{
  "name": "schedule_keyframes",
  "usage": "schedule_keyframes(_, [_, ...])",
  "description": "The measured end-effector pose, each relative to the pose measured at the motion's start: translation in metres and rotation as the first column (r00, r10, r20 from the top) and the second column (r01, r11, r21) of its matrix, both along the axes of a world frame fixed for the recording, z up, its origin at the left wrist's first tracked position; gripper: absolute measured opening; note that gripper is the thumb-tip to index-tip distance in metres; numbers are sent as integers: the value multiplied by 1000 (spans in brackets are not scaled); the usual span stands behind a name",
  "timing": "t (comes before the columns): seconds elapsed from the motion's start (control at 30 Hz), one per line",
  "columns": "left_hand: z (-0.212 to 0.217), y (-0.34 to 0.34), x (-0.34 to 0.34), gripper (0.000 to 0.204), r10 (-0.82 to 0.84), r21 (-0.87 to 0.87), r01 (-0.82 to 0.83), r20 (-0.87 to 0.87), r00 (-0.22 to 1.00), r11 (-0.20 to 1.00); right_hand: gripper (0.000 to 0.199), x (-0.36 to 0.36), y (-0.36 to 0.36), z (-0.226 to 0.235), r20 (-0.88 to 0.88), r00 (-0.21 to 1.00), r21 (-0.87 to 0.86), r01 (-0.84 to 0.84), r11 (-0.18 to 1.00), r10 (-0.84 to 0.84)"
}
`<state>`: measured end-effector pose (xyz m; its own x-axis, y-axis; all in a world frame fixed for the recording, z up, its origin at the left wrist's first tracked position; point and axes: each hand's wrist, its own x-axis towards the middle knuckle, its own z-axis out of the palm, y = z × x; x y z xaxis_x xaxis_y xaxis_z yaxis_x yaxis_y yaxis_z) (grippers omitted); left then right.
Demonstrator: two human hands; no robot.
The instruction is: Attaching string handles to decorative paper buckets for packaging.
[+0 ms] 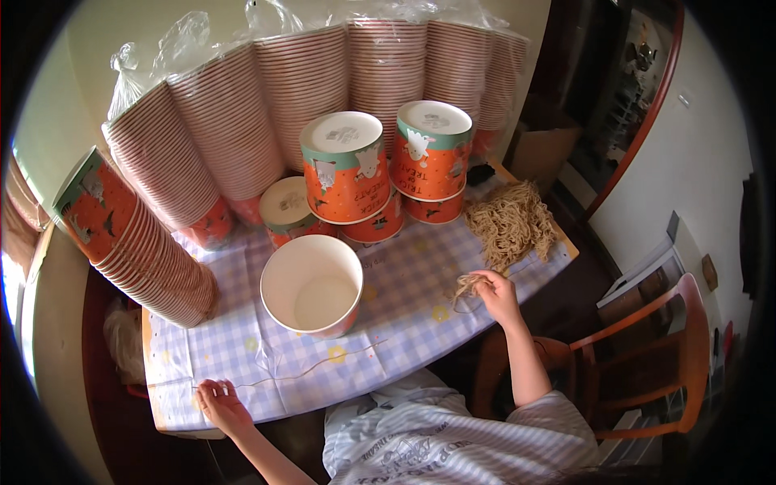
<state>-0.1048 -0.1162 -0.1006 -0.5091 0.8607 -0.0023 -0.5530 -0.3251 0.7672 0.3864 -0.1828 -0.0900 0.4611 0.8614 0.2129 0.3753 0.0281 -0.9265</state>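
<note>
My left hand (224, 404) is at the table's near left corner, its fingers closed on one end of a thin brown string (303, 374). The string runs loosely to the right across the cloth, in front of an open paper bucket (312, 283) with a white inside. My right hand (499, 297) pinches a small bunch of twine (466, 288) over the table's right side. Just beyond it lies a big tangled heap of tan twine (514, 222).
Upside-down orange and green paper buckets (345, 182) stand stacked mid-table. Tall nested stacks in clear plastic (303, 97) line the back. Another nested stack (153, 250) leans at the left. A blue checked cloth (388, 303) covers the table. A wooden chair (647, 364) stands right.
</note>
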Motion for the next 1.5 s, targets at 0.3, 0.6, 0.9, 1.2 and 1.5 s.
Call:
schedule_keyframes(0.3, [39,-22,158,11,-632,-209,622,-485,604,755,17,-69,13,44,-120,917,111,-369,923,381])
schedule_keyframes(0.6, [45,-9,224,10,-316,-84,599,-902,293,796,15,-78,24,41,-11,933,41,-358,933,359])
schedule_keyframes(0.9, [37,-10,171,5,-373,-143,497,-836,402,856,15,26,43,25,284,955,108,63,992,-91])
schedule_keyframes(1.2, [12,-6,144,6,-379,-179,416,-798,469,892,13,84,68,46,394,861,261,231,937,-322])
schedule_keyframes(1.5, [-9,-3,109,8,-384,-216,321,-611,692,922,15,106,85,70,424,781,319,345,883,-458])
